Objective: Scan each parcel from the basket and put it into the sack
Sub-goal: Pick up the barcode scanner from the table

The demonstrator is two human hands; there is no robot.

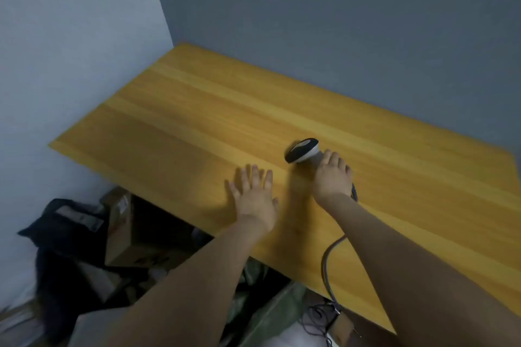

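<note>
My right hand is closed around the handle of a black and white barcode scanner that lies on the wooden table. My left hand rests flat on the table to the left of it, fingers spread, holding nothing. Below the table's left edge lie several parcels: a brown cardboard box and a dark bag with a white label. I cannot make out a basket or a sack clearly among them.
The scanner's grey cable runs over the table's near edge down to tangled wires on the floor. Greenish fabric lies under the table edge. Grey walls close the left and far sides.
</note>
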